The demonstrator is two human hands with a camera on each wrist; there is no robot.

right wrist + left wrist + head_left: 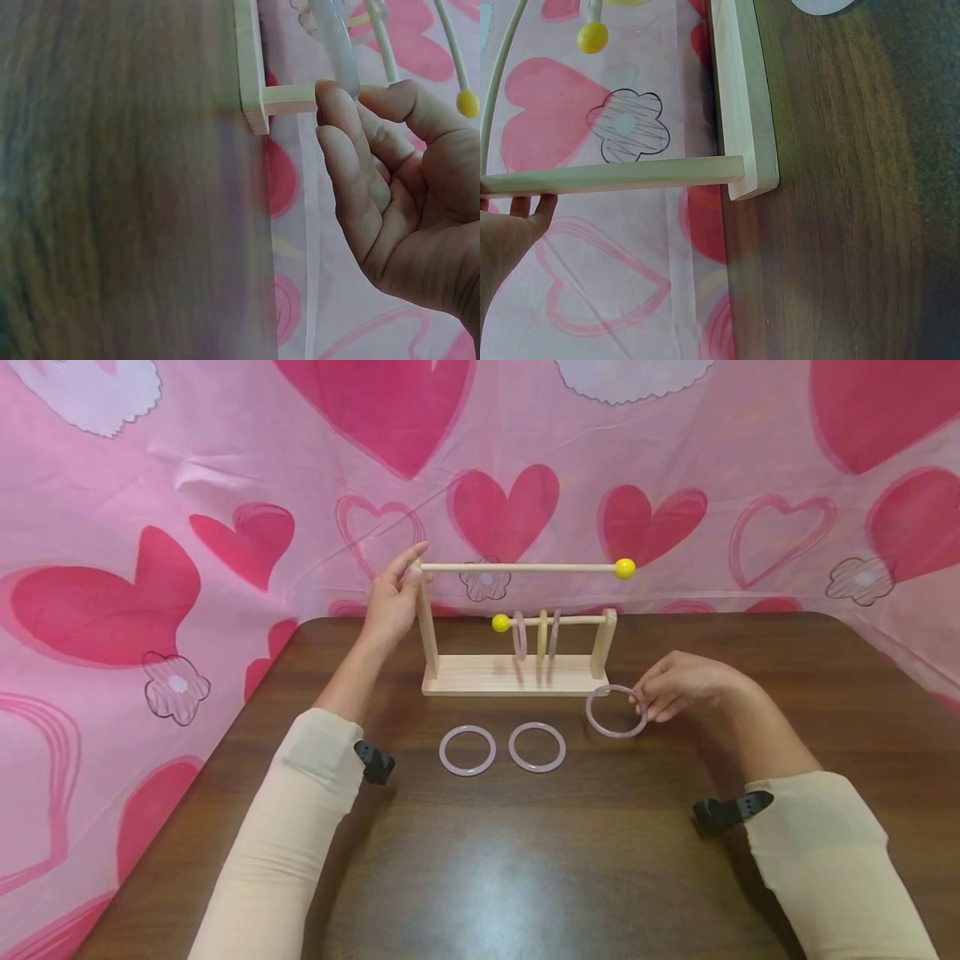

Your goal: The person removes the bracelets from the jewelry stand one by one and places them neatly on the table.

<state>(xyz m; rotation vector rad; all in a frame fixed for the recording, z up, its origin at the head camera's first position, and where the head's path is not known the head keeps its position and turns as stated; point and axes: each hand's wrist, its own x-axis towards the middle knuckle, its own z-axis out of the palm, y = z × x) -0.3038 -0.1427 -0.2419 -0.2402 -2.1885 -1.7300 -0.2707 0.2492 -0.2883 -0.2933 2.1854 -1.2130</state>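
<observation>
A wooden ring stand has a long upper rod and a shorter lower rod, each tipped with a yellow ball. My left hand grips the top of the stand's left post, its fingers against the wood in the left wrist view. Between thumb and fingers, my right hand pinches a translucent purple ring in front of the stand's right end. Two light purple rings lie side by side on the table. Pinkish, yellow and purple rings hang on the lower rod.
The brown wooden table runs back to a pink heart-patterned cloth. A black strap with a small device sits at the left sleeve, and another at the right sleeve.
</observation>
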